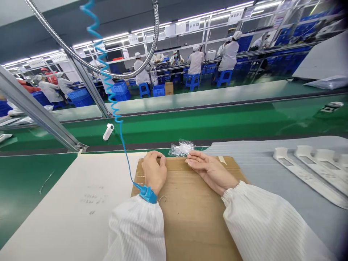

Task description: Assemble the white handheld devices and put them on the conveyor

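My left hand rests near the far left corner of a brown cardboard sheet. Its fingers are loosely bent, with a gap between thumb and forefinger; nothing shows in it. Around that wrist is a blue strap with a coiled blue cord rising from it. My right hand hovers over the far right part of the cardboard, fingers stretched leftward and no object visible in them. Its fingertips are beside a crumpled clear plastic piece beyond the cardboard's far edge; whether they touch, I cannot tell.
Several white, long-handled plastic housings lie on a grey mat to the right. A white board lies left. Beyond runs a green conveyor belt carrying a small white part. A metal post slants at left; co-workers sit farther back.
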`<action>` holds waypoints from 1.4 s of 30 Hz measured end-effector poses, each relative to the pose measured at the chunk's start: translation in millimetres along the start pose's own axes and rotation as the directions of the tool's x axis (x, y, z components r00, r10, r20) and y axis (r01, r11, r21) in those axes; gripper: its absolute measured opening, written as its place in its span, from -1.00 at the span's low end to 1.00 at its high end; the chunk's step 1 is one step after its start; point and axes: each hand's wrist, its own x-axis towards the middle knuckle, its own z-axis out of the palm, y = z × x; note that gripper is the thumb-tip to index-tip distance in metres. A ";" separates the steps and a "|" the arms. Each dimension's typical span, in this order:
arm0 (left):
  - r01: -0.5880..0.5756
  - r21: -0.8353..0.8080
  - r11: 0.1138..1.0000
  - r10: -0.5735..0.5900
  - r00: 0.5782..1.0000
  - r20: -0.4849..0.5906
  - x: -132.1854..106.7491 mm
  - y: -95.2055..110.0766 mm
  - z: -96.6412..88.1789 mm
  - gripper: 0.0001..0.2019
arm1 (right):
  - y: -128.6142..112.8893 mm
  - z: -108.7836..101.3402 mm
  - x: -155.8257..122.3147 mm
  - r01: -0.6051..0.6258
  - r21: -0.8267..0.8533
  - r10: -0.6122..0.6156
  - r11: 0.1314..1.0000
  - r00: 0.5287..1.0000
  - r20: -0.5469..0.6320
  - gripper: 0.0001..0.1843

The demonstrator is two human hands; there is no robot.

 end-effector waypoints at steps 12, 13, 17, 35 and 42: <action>0.013 -0.013 1.000 -0.012 1.000 0.015 -0.4 4.0 -1.7 -0.92 | 0.9 -0.8 1.6 0.006 -0.002 -0.006 1.000 1.000 -0.003 -0.64; 0.014 -0.013 1.000 -0.013 1.000 0.018 -0.5 4.2 -1.8 -0.92 | 1.0 -0.9 1.6 0.007 -0.001 -0.007 1.000 1.000 -0.003 -0.64; 0.013 -0.008 1.000 -0.013 1.000 0.020 -0.6 4.1 -1.8 -0.92 | 1.6 -1.5 1.8 0.007 0.000 -0.007 1.000 1.000 0.000 -0.63; -0.009 -0.012 1.000 0.009 1.000 0.004 -0.8 1.6 0.4 -0.91 | -1.1 1.6 -2.0 0.016 -0.050 -0.018 0.999 0.999 -0.034 -0.63; -0.008 -0.008 1.000 0.008 1.000 0.005 -0.7 2.1 0.3 -0.92 | -0.3 0.5 -1.8 0.019 -0.036 -0.019 0.999 1.000 -0.019 -0.58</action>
